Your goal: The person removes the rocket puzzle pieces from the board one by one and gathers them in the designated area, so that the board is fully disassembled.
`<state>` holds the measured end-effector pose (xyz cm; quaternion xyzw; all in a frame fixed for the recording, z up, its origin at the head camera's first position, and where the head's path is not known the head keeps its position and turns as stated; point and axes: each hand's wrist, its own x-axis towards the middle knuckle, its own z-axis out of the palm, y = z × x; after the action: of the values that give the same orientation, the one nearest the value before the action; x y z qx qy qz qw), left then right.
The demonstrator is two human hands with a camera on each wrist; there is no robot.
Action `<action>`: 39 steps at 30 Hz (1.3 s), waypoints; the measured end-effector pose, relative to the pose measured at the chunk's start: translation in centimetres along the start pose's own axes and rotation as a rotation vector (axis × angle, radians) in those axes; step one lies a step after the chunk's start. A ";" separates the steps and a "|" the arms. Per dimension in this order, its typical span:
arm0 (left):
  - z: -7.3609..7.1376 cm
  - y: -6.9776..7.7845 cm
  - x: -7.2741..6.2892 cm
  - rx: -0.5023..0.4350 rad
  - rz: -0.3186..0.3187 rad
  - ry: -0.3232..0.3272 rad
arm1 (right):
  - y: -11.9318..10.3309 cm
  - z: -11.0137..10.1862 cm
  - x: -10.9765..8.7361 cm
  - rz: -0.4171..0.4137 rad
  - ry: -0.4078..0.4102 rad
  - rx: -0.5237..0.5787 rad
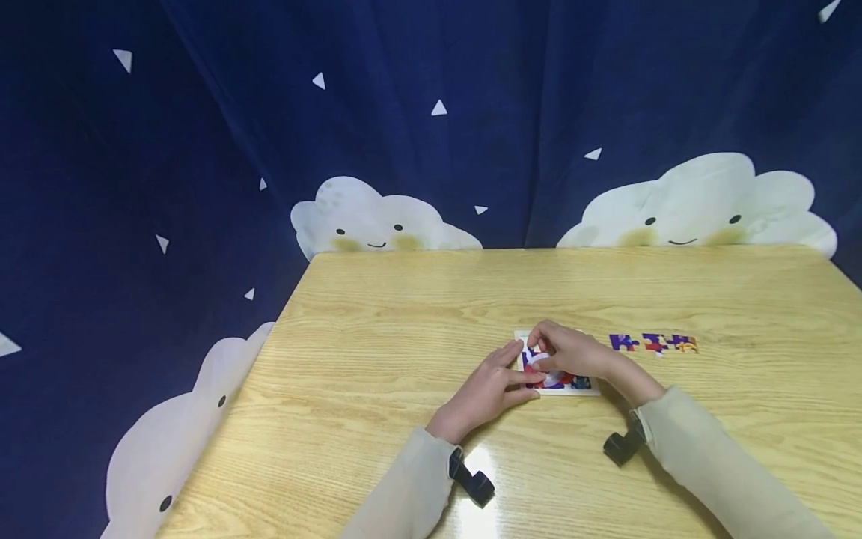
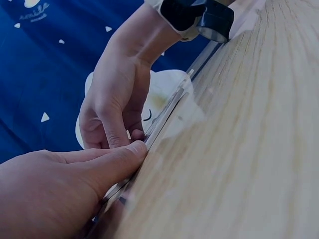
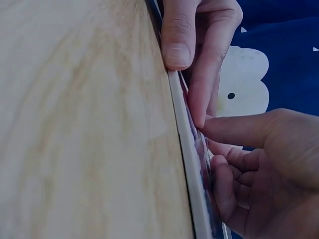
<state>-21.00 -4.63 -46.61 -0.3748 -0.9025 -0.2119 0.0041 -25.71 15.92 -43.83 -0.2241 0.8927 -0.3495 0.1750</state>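
Observation:
A small jigsaw puzzle (image 1: 575, 382) in a white-edged tray lies on the table, its picture red, white, purple and dark blue. My left hand (image 1: 486, 389) rests along its left side, fingers extended, with one finger reaching over the picture and the thumb at the near edge. Over the puzzle's upper left, my right hand (image 1: 572, 350) bends down with curled fingers. Its thumb and index finger pinch at a puzzle piece (image 1: 537, 359), mostly covered by the fingers. In the right wrist view the right thumb meets a left fingertip at the puzzle's surface.
To the right of the tray, loose puzzle pieces (image 1: 655, 343) in purple, red and yellow lie in a row. The wooden table (image 1: 377, 322) ends at a dark blue curtain (image 1: 417, 135) with white clouds and triangles. Each wrist carries a black camera mount (image 1: 622, 443).

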 end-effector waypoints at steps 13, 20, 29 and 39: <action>0.1 0.2 0.0 -0.026 0.004 0.013 | 0.6 1.2 -1.3 -0.075 0.185 -0.076; 0.1 0.3 -0.1 -0.028 -0.015 0.011 | 0.9 1.6 -1.5 -0.118 0.243 -0.121; 0.3 0.3 -0.1 -0.021 -0.017 0.023 | 1.5 2.4 -1.8 -0.228 0.327 -0.028; 0.5 0.1 -0.2 -0.017 -0.013 0.046 | 1.8 2.5 -2.1 -0.237 0.337 0.103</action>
<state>-20.75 -4.51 -47.02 -0.3642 -0.9028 -0.2279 0.0203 -23.28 16.79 -46.48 -0.2568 0.8578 -0.4452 -0.0078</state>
